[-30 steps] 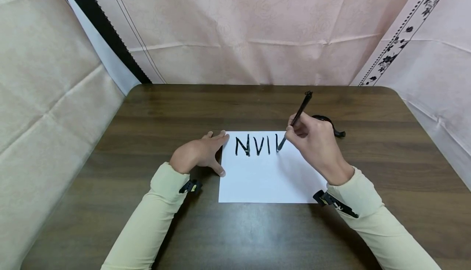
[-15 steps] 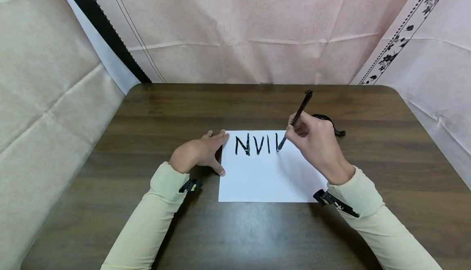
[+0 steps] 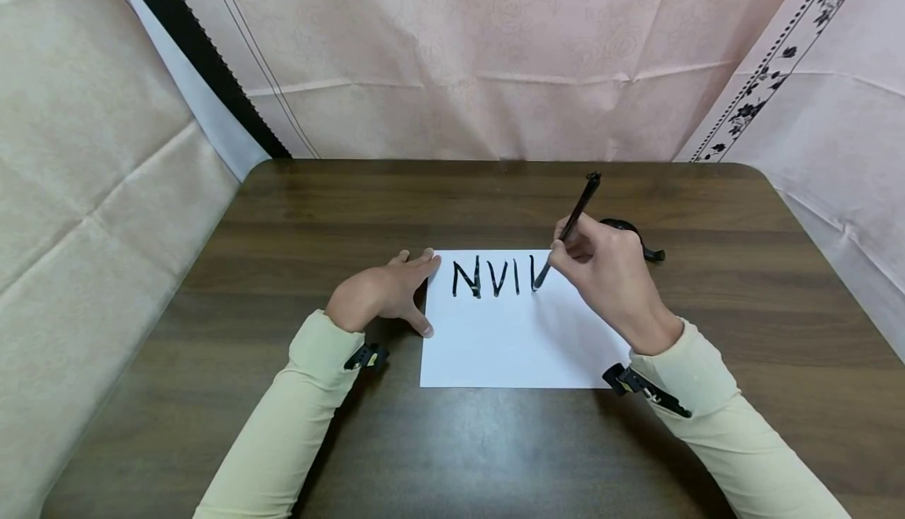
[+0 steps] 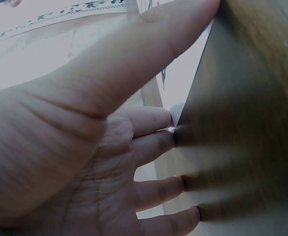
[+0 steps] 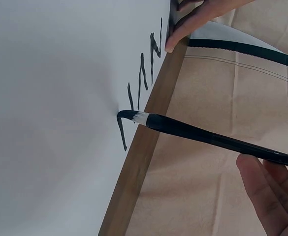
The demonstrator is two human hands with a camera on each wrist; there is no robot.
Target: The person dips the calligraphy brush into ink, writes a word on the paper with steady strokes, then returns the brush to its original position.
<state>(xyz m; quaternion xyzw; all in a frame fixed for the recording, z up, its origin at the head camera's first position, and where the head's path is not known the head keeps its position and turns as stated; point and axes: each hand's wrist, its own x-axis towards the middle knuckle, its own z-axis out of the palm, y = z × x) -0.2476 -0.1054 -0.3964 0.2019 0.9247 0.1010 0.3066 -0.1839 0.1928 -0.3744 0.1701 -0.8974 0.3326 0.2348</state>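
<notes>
A white sheet of paper (image 3: 488,346) lies on the brown wooden table, with black painted strokes reading N, V, I and one more upright along its top. My right hand (image 3: 611,279) pinches the black handle of a calligraphy brush (image 5: 198,133) between thumb and fingers. Its bristles, white at the base and inked at the end, bend against the sheet at the foot of the last upright stroke. My left hand (image 3: 385,291) rests at the sheet's left edge, thumb and fingers spread, fingertips (image 4: 171,141) down at the paper corner and table.
Behind my right hand a curved black object (image 3: 652,255) lies on the table (image 3: 318,213), partly hidden. Pale cloth (image 3: 452,56) hangs beyond the table's far edge and along both sides. Each wrist carries a small black strap-on device (image 3: 366,356).
</notes>
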